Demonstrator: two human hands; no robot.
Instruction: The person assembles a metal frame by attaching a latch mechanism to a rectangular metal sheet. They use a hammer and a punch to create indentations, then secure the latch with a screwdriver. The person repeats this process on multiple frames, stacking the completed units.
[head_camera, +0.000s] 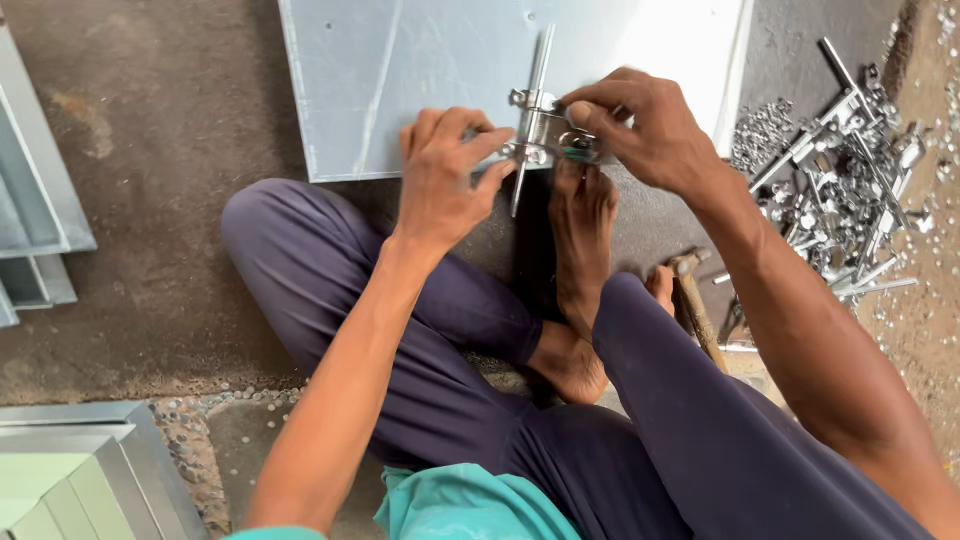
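Pinching a steel latch bolt (541, 128) at the metal sheet's (400, 70) near edge, left hand (445, 175) and right hand (640, 125) grip it; its rod runs near-far.

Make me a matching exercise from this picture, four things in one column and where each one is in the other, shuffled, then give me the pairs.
Things:
1. shiny metal latch with a long rod
2. wooden-handled hammer
3. heap of shiny metal latches
4. flat grey metal sheet

Places:
A. on the ground under the right forearm
B. piled at the right of the view
C. on the floor ahead of the crossed legs
D. pinched between the left hand and right hand at the sheet's near edge

Pairs: 1-D, 2-A, 3-B, 4-C
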